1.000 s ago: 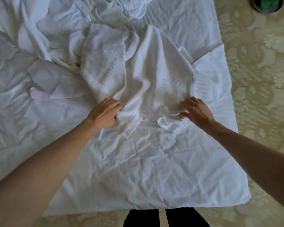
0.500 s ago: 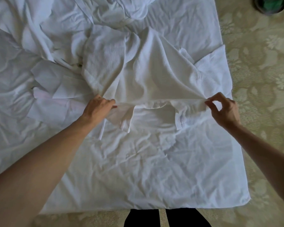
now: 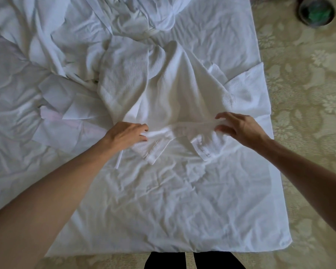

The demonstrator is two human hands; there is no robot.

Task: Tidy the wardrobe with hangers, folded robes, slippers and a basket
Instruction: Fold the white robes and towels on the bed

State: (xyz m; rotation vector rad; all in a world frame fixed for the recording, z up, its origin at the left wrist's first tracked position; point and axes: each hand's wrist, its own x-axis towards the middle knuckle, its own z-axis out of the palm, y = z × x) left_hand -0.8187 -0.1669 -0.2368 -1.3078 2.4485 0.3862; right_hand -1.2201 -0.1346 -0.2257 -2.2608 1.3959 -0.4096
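1. White waffle-weave robe (image 3: 169, 94) spread over a wrinkled white sheet (image 3: 163, 206) on the bed, roughly in the middle of the view, collar end nearest the camera
2. Left hand (image 3: 127, 133) at the near left of the collar, fingers curled and pinching a fold of the robe's edge between thumb and fingertips
3. Right hand (image 3: 239, 127) at the near right of the collar, thumb and fingers closing on the cloth there, edge slightly blurred, so the exact hold hard to make out
4. Collar band (image 3: 192, 128) stretched in a near-straight line between the two hands, lifted a little off the sheet
5. Two lapel ends hanging below that band: one (image 3: 153, 150) just beside the left hand, the other (image 3: 204, 150) under the right hand, both lying on the sheet
6. Body of the robe running away from the hands toward the far end of the bed, bunched into long folds; one sleeve (image 3: 246, 90) flat out to the right, reaching the edge of the sheet
7. More crumpled white linen (image 3: 47, 55) heaped on the far left, touching the robe's left side
8. Patterned beige carpet (image 3: 306, 94) along the right side of the bed
9. Dark round bin (image 3: 316, 11) with something green inside at the top right corner, well apart from the robe
10. Dark trouser legs (image 3: 194, 261) at the bottom edge, just past the near hem of the sheet
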